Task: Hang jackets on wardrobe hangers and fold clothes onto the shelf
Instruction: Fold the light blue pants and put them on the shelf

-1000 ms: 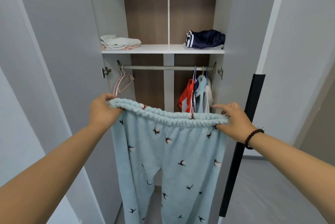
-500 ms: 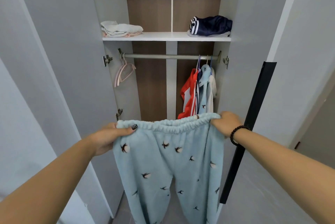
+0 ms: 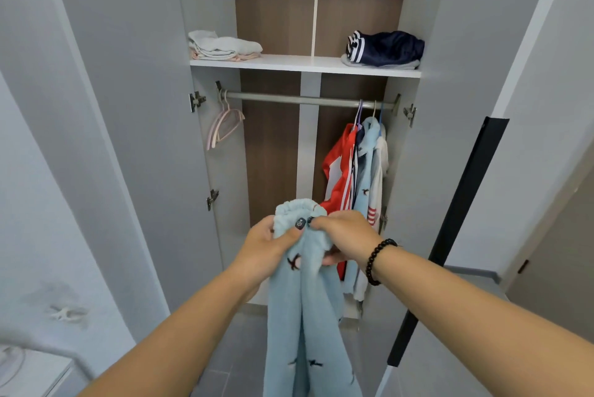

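You face the open wardrobe (image 3: 205, 171), its grey doors swung wide to either side and its back panel dark wood grain. Take the hanging rail (image 3: 305, 100) as your marker. Just above the rail runs the white shelf (image 3: 302, 63); on the shelf, over the rail's left end, lies a folded pile of pale clothes (image 3: 221, 46), and over the rail's right end a folded navy garment with white stripes (image 3: 384, 49) on top of something grey. At the rail's right end hang the jackets (image 3: 356, 171), packed close together: a red and white one, a dark one, a light blue one and a white one with red stripes. At the rail's left end hang empty pink hangers (image 3: 223, 126).

Well below the middle of the rail, in front of the wardrobe, you hold the light blue fleece trousers (image 3: 302, 316) with the small dark bird print, folded lengthwise so the two legs hang together toward the grey tiled floor. The gathered waistband (image 3: 299, 208) bunches up above your hands. Your left hand (image 3: 266, 247) grips the waistband with the thumb pressed across the front. Your right hand (image 3: 344, 236) touches the left one and pinches the same bunched waistband from the other side; a black bead bracelet (image 3: 377, 260) sits on that wrist.
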